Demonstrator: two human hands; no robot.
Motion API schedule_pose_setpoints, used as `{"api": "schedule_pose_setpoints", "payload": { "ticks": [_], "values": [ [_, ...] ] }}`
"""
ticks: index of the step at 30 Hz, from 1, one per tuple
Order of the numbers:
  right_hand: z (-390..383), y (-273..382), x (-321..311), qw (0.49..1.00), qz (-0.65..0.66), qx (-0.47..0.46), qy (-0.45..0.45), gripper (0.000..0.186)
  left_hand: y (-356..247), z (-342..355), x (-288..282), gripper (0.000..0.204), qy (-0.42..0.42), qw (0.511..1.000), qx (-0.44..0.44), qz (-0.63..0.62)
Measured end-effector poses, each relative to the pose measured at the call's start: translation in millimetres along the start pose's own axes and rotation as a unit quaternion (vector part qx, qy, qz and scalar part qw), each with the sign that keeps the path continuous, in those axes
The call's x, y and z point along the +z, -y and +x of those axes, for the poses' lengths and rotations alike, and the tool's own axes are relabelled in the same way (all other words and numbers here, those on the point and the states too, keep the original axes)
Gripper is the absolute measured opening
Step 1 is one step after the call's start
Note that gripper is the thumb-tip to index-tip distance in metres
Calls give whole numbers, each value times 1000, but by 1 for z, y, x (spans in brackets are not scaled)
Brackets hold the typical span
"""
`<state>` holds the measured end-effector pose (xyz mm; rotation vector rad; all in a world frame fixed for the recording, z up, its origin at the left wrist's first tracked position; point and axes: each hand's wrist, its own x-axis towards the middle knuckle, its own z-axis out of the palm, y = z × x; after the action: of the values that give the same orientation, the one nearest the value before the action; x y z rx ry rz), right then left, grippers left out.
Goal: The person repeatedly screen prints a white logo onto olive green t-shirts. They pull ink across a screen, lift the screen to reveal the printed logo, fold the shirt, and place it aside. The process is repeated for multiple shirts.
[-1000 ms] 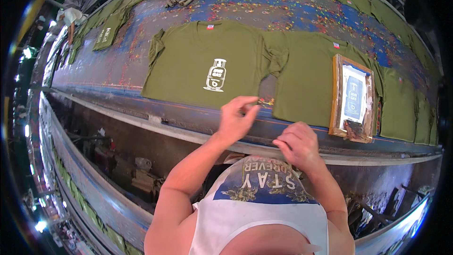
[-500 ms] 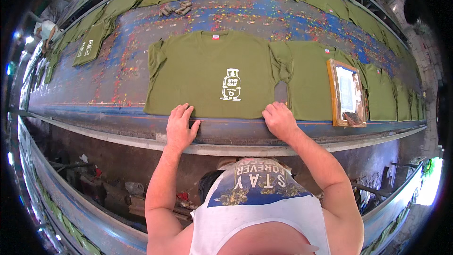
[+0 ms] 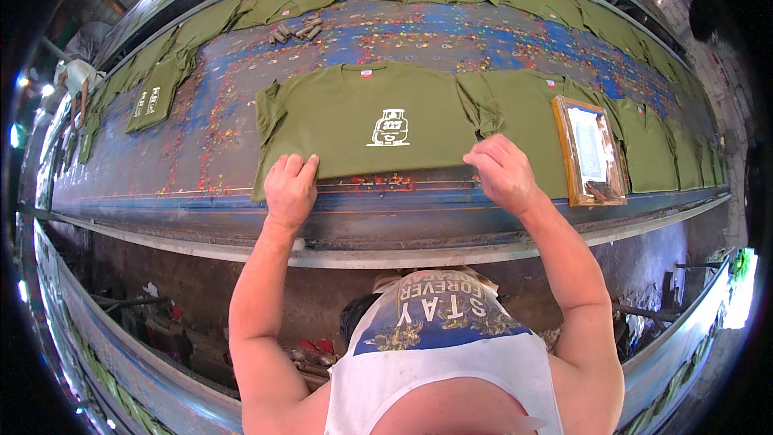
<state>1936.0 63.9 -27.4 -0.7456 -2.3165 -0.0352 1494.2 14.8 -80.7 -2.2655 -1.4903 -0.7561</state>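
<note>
Olive T-shirt (image 3: pixel 322 125), white gas-cylinder print (image 3: pixel 390 130): left hand (image 3: pixel 290 191) and right hand (image 3: pixel 507 171) pinch its near hem (image 3: pixel 390 170) between narrowed fingers.

Olive-green shirt (image 3: pixel 338 129) I hold — spread on table (image 3: pixel 211 133), collar (image 3: pixel 366 69) away from me, white cylinder print (image 3: pixel 390 130) up — near hem (image 3: pixel 386 167) lifted.

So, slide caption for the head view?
Left hand and right hand hold the near edge of a printed green shirt off a speckled table, a wooden-framed screen to the right.
</note>
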Motion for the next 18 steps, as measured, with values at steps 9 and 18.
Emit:
{"api": "schedule_pose_setpoints", "payload": {
  "ticks": [9,18],
  "values": [
    [-99,35,21,990,43,18,130,26,-23,-54,-20,27,127,984,104,-64],
    [-117,26,35,988,77,67,112,27,25,-72,-23,24,111,986,-49,116]
  ]
}}
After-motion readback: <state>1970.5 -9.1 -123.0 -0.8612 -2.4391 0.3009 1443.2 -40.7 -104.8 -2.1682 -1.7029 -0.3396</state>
